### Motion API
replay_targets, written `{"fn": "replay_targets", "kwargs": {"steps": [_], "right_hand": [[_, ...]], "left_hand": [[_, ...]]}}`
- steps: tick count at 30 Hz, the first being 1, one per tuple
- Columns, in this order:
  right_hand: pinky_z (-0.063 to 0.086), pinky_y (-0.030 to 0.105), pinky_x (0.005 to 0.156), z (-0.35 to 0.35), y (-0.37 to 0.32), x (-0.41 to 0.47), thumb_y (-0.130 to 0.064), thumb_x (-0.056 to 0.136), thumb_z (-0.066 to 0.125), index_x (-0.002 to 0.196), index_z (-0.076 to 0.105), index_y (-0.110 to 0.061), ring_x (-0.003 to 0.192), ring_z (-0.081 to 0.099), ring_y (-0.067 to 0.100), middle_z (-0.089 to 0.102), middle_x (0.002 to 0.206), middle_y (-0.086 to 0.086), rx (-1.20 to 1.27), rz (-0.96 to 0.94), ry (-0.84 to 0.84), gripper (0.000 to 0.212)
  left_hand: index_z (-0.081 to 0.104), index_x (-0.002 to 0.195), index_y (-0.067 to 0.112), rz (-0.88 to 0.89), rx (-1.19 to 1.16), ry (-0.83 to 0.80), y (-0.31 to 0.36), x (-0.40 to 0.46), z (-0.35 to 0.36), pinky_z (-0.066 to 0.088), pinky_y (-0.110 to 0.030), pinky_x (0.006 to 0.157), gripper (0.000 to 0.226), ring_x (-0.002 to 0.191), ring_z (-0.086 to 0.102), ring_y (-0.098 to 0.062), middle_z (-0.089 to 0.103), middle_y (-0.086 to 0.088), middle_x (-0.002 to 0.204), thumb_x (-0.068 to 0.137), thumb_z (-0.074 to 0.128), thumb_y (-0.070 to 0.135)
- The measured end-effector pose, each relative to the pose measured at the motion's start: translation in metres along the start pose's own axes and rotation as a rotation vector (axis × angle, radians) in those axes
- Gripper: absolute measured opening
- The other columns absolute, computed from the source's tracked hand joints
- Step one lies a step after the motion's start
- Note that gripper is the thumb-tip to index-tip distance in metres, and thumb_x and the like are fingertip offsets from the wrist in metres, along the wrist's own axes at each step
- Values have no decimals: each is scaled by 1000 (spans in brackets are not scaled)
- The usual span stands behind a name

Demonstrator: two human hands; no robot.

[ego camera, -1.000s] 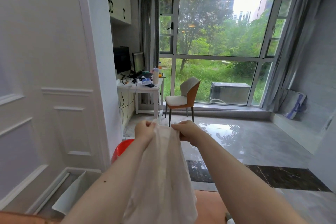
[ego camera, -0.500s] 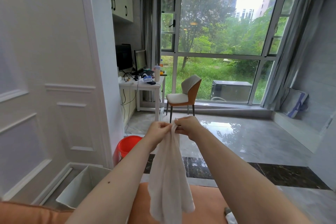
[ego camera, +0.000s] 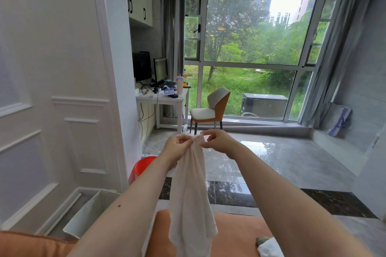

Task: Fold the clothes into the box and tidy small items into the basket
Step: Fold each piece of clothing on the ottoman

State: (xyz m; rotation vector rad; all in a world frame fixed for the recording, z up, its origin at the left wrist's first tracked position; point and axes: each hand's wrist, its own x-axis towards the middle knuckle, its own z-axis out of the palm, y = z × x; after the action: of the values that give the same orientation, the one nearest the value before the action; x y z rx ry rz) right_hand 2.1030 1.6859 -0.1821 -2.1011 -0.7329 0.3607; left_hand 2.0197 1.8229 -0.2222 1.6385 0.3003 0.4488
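Garment (ego camera: 191,192) hanging, seemingly below both grips.

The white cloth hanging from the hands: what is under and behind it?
Under the white cloth, held up by the left hand and right hand, lies an orange surface. Behind it are glossy floor tiles. Whatever sits directly behind the cloth is covered.

Pale garment (ego camera: 191,198), spread wide between hands a second ago, now hangs bunched in narrow strip; left hand (ego camera: 177,145) and right hand (ego camera: 217,141) closer together at top edge.
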Motion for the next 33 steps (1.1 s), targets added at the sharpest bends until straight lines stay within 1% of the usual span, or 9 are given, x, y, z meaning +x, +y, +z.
{"fn": "replay_targets", "kwargs": {"steps": [5, 8, 10, 14, 17, 20, 25, 28, 33], "right_hand": [[43, 23, 65, 1, 1, -1, -39, 83, 68, 82, 68, -21, 83, 54, 13, 61, 87, -4, 52, -110, 0, 18], [46, 37, 79, 1, -7, 3, -32, 90, 60, 94, 67, 1, 94, 60, 26, 67, 98, 15, -23, -193, 92, 34], [40, 33, 71, 4, -15, 6, -22, 93, 53, 94, 60, 10, 81, 53, 28, 60, 84, 15, -40, -237, 175, 33], [32, 27, 63, 7, -34, 9, -16, 94, 43, 81, 50, -5, 69, 44, 14, 48, 72, -1, 78, -265, 304, 18], [28, 23, 55, 5, -49, 14, -15, 95, 42, 69, 36, -21, 62, 40, 8, 42, 67, -6, 138, -313, 384, 28], [30, 23, 55, 4, -55, 17, -13, 96, 41, 78, 39, -17, 63, 42, 5, 45, 69, -6, 139, -356, 451, 18], [29, 22, 53, 2, -48, 20, -14, 97, 39, 85, 38, -16, 65, 43, 3, 49, 76, -1, 137, -344, 610, 13], [27, 23, 52, -6, -46, 23, -15, 98, 38, 83, 38, -16, 64, 41, 1, 46, 74, -4, 111, -270, 614, 14], [25, 21, 50, -15, -43, 26, -19, 98, 38, 76, 35, -25, 63, 41, -1, 44, 71, -10, 105, -213, 662, 23]], "left_hand": [[68, 103, 12, 63, 56, -48, 19, 0, -6, 46, -30, 89, 16, 95, 58, -15, 66, -4, 100, 93, 56, 18], [67, 97, 16, 121, 35, -7, 26, -4, -9, 44, -24, 81, 11, 90, 56, -13, 64, -1, 93, 92, 58, 19], [67, 103, 14, 141, 64, 39, 29, -5, -15, 43, -24, 78, 16, 87, 53, -14, 60, -3, 94, 90, 60, 20], [59, 116, 12, 73, 185, -13, 19, -6, -31, 51, -31, 81, 32, 90, 59, -21, 61, -10, 99, 86, 66, 22], [61, 95, 4, -22, 455, -83, 1, -6, -33, 44, -29, 73, 17, 83, 54, -19, 59, -8, 88, 91, 58, 20], [40, 67, 16, -77, 662, -17, -12, -1, -35, 33, -27, 61, 32, 68, 40, -15, 44, 3, 71, 97, 44, 28], [45, 91, 9, 143, 422, 310, -9, -1, -39, 35, -23, 56, 12, 68, 44, -13, 48, 2, 78, 96, 45, 20], [46, 91, 6, 259, 298, 409, -5, -3, -42, 36, -24, 57, 14, 64, 41, -11, 44, 4, 70, 92, 54, 17], [55, 98, 8, 185, 28, 455, -3, 6, -48, 46, -27, 73, 9, 77, 54, -13, 59, 2, 84, 91, 54, 14]]}}
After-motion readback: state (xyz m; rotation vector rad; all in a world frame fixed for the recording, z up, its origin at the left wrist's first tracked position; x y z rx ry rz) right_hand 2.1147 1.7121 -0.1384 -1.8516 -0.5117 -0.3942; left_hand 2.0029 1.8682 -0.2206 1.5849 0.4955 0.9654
